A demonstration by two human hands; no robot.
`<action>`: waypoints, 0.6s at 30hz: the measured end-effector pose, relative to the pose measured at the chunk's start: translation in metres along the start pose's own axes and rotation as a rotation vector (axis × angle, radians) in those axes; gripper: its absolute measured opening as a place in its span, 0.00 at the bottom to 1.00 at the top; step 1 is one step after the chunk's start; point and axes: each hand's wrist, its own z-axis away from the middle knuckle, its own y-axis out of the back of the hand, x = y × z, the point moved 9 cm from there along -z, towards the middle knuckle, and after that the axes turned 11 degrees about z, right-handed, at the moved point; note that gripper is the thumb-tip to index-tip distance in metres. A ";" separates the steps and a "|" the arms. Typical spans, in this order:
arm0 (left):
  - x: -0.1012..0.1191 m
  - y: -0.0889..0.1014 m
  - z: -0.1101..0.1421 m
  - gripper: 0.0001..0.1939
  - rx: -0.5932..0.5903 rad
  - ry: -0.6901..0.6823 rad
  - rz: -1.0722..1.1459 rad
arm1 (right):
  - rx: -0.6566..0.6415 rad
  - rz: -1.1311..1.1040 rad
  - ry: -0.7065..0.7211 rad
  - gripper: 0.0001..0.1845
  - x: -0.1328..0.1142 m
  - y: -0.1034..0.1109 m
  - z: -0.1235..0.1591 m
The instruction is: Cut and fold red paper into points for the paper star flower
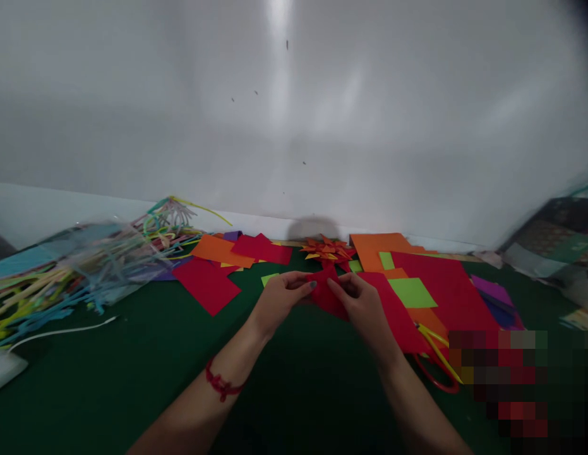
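Between my two hands is a small piece of red paper (329, 294), raised over the green table. My left hand (282, 300) pinches its left side between thumb and fingers. On the opposite side, my right hand (362, 303) grips the paper the same way. The paper looks creased or folded, though the fingers hide part of it. Just behind it lies a spiky red and orange folded-paper piece (326, 248). Red paper sheets (388, 303) and a lime green square (413, 293) lie close to my right hand.
Bundles of colourful pipe cleaners (61, 278), partly in clear plastic, cover the left side. Loose red paper (208, 287) and orange paper (222, 249) lie left of centre. Red-handled scissors (438, 379) and a yellow pencil-like stick (440, 354) are at right. A pale wall (294, 158) rises behind.
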 end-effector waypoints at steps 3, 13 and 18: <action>0.004 0.001 0.001 0.12 0.020 -0.043 -0.055 | -0.001 0.009 0.007 0.15 -0.002 0.001 0.000; -0.003 0.006 -0.001 0.10 0.070 -0.011 -0.006 | 0.013 0.076 0.048 0.14 -0.011 0.001 0.004; 0.002 0.012 -0.002 0.11 0.101 -0.062 -0.086 | 0.040 0.115 0.087 0.15 -0.015 0.000 0.005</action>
